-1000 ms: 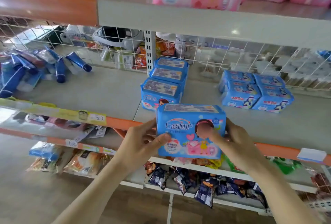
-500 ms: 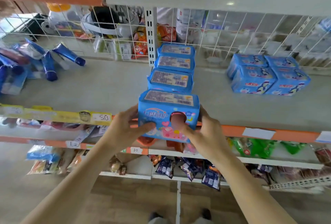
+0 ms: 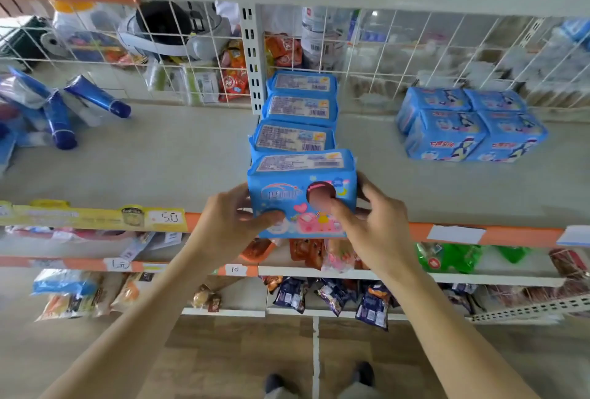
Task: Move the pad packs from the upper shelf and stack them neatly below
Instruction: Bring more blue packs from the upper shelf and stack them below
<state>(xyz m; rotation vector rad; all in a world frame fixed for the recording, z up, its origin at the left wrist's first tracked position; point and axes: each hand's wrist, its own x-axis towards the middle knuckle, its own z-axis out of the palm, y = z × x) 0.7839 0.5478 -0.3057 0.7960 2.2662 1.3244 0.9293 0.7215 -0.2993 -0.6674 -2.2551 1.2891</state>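
Note:
A blue pad pack (image 3: 301,189) stands upright at the front edge of the grey shelf (image 3: 166,159). My left hand (image 3: 228,226) grips its left side and my right hand (image 3: 375,226) its right side, thumbs on the printed front. Directly behind it three more blue pad packs (image 3: 300,117) stand in a row running back to the wire grid. The held pack touches the one behind it. The upper shelf's stock is out of view.
A block of several blue packs (image 3: 469,125) sits at the right of the same shelf. Blue tubes (image 3: 60,111) lie at the left. A wire grid (image 3: 399,57) backs the shelf. Lower shelves (image 3: 415,275) hold snack bags.
The pack moved forward onto the shelf and now sits at the front of the row. The camera tilted down, so the pink packs on the upper shelf left view.

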